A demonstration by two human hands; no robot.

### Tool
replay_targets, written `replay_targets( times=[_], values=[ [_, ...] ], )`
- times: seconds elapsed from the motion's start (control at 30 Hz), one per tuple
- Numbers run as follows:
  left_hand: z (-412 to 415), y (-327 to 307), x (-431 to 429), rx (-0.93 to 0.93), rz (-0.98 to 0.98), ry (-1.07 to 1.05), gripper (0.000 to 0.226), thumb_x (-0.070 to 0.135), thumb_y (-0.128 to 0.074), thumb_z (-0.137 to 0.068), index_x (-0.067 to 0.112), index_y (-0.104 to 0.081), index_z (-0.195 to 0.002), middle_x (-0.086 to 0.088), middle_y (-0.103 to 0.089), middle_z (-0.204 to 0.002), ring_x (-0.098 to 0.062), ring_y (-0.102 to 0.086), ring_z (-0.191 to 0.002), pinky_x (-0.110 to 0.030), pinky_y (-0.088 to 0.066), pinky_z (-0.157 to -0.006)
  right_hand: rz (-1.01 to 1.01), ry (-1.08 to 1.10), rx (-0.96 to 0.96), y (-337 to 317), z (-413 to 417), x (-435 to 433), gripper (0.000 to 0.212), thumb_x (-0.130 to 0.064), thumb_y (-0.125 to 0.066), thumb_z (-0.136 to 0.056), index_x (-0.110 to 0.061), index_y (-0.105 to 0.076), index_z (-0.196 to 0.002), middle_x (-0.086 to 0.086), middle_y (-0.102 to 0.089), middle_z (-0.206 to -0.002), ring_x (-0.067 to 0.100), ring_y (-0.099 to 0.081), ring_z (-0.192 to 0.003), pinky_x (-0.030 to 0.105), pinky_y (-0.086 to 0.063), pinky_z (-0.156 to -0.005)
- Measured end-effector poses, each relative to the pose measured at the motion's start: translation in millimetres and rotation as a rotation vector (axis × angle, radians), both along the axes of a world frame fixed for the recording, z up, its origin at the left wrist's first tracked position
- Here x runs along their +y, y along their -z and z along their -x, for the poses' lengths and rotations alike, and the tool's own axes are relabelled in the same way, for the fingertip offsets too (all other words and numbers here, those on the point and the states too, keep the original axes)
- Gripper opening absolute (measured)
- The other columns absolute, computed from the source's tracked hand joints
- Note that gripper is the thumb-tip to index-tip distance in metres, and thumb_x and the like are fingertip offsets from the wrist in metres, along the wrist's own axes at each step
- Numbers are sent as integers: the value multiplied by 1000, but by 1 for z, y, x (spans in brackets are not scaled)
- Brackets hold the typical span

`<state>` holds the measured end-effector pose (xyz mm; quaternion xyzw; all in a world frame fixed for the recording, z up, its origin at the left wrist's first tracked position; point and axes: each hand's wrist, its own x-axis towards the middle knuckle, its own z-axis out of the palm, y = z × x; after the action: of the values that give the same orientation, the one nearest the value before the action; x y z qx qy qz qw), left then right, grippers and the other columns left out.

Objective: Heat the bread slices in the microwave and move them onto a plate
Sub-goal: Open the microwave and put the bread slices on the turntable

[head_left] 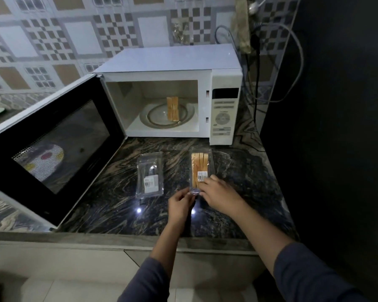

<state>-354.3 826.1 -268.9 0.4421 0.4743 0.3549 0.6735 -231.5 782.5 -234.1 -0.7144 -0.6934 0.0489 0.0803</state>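
Observation:
A white microwave (224, 88) stands on the dark marble counter (238, 182) with its door (52, 149) swung wide open to the left. Inside, bread slices (172, 109) stand upright on the round glass turntable plate (155, 120). A clear packet with more bread slices (200, 165) lies in front of the microwave. My right hand (218, 189) grips the packet's near end. My left hand (180, 202) pinches the same end from the left. A second clear packet (150, 174), looking empty, lies to the left.
Cables (292, 68) hang behind and right of the microwave, next to a dark wall (336, 105). Patterned tiles cover the back wall. The open door blocks the counter's left side. The counter's front edge (118, 234) runs below my hands.

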Motion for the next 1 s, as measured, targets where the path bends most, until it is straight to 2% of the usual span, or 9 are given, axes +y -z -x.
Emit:
replay_targets(
  times=[0.13,0.27,0.37,0.47,0.6,0.7,0.83,1.0],
  values=[
    [4,-4,-2,-45,20,32,18,-6,-55,-85,-1,-66,-98,-12,-69,-82,-16,-64,-73,-17,-50,-58,29,25,104,4,4,8,31,-8,-41,-94,-12,-53,-122,8,-52,-123,25,-43,-115,37,-43,-93],
    [3,-6,0,-59,53,21,14,-8,-60,-82,1,-70,-86,-9,-68,-68,-10,-62,-56,-18,-47,-51,52,38,138,4,1,12,27,-5,-43,-92,-12,-57,-113,9,-56,-116,26,-47,-111,36,-43,-90],
    [-1,-6,2,-47,79,-3,11,-7,-62,-80,2,-69,-80,-14,-66,-69,-14,-60,-56,-20,-48,-50,74,56,178,2,2,16,22,-5,-43,-92,-8,-58,-108,12,-57,-112,28,-47,-107,34,-40,-84],
    [-3,-5,3,-36,84,-30,11,-7,-61,-81,2,-67,-82,-13,-66,-72,-13,-61,-58,-18,-49,-51,106,67,207,0,2,19,18,-6,-45,-93,-6,-59,-104,14,-57,-109,29,-48,-104,29,-34,-76],
    [-2,0,3,-40,67,-34,13,-6,-62,-82,5,-68,-83,-13,-68,-79,-21,-64,-72,-26,-52,-66,151,101,256,0,0,24,12,-7,-48,-92,-6,-59,-94,13,-58,-102,23,-48,-89,31,-38,-74],
    [-3,2,4,-35,90,-52,14,-6,-61,-82,-1,-68,-92,-14,-69,-83,-25,-64,-78,-33,-53,-75,211,99,273,-2,-3,29,13,-10,-47,-92,-4,-59,-90,14,-55,-95,22,-49,-83,30,-38,-70],
    [-5,1,7,-26,140,-76,17,-10,-59,-81,0,-66,-92,-19,-68,-86,-25,-63,-76,-31,-52,-70,296,80,293,-11,-6,33,18,-11,-44,-94,-14,-51,-77,10,-52,-87,22,-49,-78,30,-37,-65],
    [-8,2,6,2,186,-77,21,-8,-63,-79,-2,-65,-99,-23,-68,-92,-24,-63,-71,-30,-52,-63,365,78,293,-17,-12,33,18,-10,-44,-92,-15,-55,-79,8,-55,-87,22,-51,-78,30,-38,-66]
  ],
)
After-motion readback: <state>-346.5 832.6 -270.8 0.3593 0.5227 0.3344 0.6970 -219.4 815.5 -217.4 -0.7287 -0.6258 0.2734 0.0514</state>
